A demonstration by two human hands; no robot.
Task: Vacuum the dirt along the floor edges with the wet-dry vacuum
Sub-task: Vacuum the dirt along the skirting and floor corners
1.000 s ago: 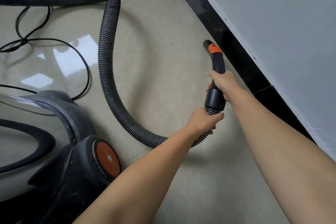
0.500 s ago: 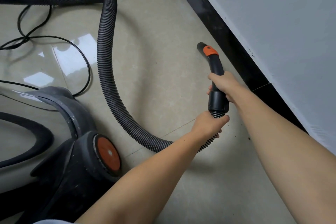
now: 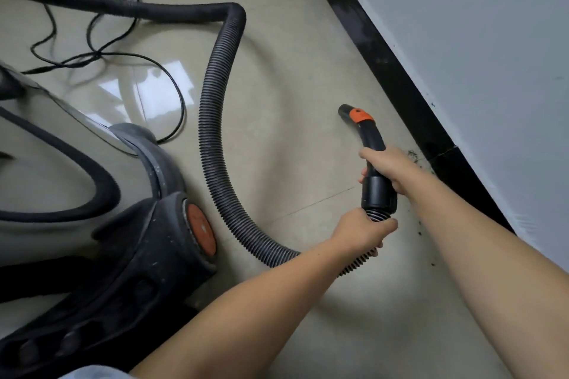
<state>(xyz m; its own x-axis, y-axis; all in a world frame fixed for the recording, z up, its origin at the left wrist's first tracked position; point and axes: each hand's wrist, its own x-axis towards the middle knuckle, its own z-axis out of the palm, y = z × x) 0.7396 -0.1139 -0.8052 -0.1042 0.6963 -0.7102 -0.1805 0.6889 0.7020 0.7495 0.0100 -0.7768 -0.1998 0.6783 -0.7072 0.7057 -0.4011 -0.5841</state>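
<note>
The wet-dry vacuum [image 3: 144, 258], black with an orange round cap, stands at the lower left on the tiled floor. Its ribbed black hose [image 3: 215, 120] loops across the floor and ends in a curved black nozzle handle [image 3: 371, 135] with an orange slider. My right hand [image 3: 388, 168] grips the handle around its middle. My left hand [image 3: 361, 231] grips the ribbed hose just below the handle's cuff. The nozzle's open end points away from me, over the tiles, left of the black skirting [image 3: 397, 71]. Dark dirt specks [image 3: 412, 155] lie beside the skirting near my right wrist.
A grey wall [image 3: 480, 40] rises behind the skirting on the right. A thin black power cord [image 3: 101, 37] lies tangled on the glossy tiles at the upper left. More scattered specks [image 3: 420, 232] sit on the floor under my right forearm.
The nozzle tip has swung left, away from the skirting. The view has shifted, showing more of the vacuum body and the dirt by the skirting. Both grips are unchanged.
</note>
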